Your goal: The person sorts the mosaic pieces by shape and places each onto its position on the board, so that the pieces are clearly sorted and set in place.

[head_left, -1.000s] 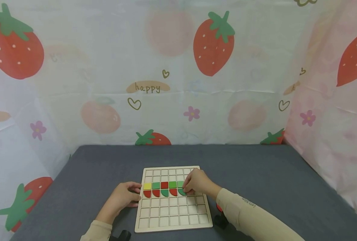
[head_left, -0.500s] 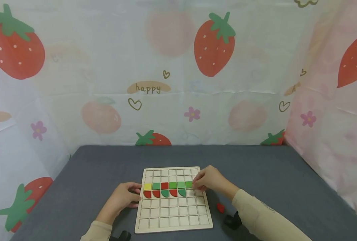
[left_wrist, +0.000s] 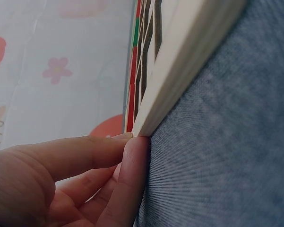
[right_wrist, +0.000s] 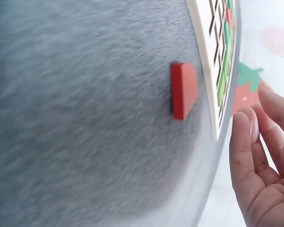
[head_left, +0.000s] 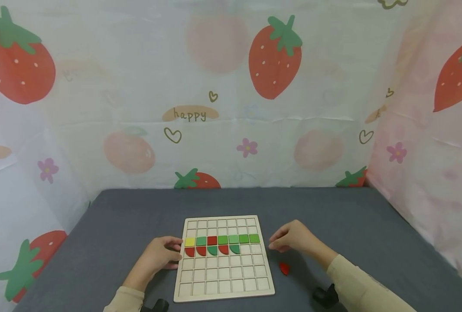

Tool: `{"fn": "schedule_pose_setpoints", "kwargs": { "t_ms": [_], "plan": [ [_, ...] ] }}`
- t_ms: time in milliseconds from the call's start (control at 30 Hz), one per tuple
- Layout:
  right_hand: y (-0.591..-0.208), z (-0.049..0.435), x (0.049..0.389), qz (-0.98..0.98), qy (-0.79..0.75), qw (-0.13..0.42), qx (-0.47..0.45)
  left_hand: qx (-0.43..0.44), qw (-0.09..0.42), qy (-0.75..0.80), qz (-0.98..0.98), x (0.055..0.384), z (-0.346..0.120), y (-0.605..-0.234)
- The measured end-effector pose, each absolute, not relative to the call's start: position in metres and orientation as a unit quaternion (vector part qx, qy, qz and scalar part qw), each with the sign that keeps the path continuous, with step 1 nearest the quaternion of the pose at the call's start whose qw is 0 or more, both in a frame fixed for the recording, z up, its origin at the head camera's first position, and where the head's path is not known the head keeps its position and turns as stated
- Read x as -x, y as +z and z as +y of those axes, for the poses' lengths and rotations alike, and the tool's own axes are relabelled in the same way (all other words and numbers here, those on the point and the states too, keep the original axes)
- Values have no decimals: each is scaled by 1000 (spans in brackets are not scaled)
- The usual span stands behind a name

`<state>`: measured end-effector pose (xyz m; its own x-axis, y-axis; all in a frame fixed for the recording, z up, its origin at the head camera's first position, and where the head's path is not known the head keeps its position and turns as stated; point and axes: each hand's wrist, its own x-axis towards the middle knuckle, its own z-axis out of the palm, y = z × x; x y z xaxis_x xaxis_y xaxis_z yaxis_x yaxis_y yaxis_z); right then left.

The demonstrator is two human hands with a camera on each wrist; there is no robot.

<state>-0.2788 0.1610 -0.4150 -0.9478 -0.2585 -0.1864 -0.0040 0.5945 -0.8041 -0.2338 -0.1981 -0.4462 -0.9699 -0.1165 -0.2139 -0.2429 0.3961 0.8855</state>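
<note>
A light wooden grid board point(head_left: 224, 274) lies on the dark cloth. One row holds square tiles: a yellow tile point(head_left: 190, 242) at the left end, a red tile point(head_left: 212, 240) and several green ones. Below them runs a shorter row of red and green quarter-circle tiles point(head_left: 223, 249). My left hand point(head_left: 158, 255) touches the board's left edge, thumb and fingers spread along it; its fingertips are right at the rim in the left wrist view. My right hand point(head_left: 293, 237) hovers right of the board, fingers loosely bent with nothing between them. Beneath it lies a loose red quarter-circle tile point(right_wrist: 183, 91).
The table point(head_left: 145, 212) is covered in dark grey cloth. A strawberry-print curtain point(head_left: 231, 86) stands behind it and at both sides. Black wrist mounts show below the left hand point(head_left: 161, 305) and by the right sleeve point(head_left: 326, 296).
My right hand has moved right, from the square-tile row to off the board. Two more green square tiles now show at that row's right end. The left hand stays at the edge.
</note>
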Motion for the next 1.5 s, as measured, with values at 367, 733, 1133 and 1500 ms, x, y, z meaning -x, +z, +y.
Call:
{"fn": "schedule_pose_setpoints", "kwargs": {
  "t_ms": [367, 733, 1133, 1500],
  "plan": [
    [-419, 184, 267, 866, -469, 164, 64, 109, 57, 542, 831, 234, -198, -447],
    [-426, 199, 261, 856, -479, 185, 58, 110, 58, 542, 831, 235, -198, -449],
    [-432, 201, 255, 835, -504, 217, 37, 111, 58, 543, 830, 236, -198, -449],
    [-435, 194, 253, 845, -490, 210, 30, 116, 61, 529, 838, 236, -198, -448]
  ]
}}
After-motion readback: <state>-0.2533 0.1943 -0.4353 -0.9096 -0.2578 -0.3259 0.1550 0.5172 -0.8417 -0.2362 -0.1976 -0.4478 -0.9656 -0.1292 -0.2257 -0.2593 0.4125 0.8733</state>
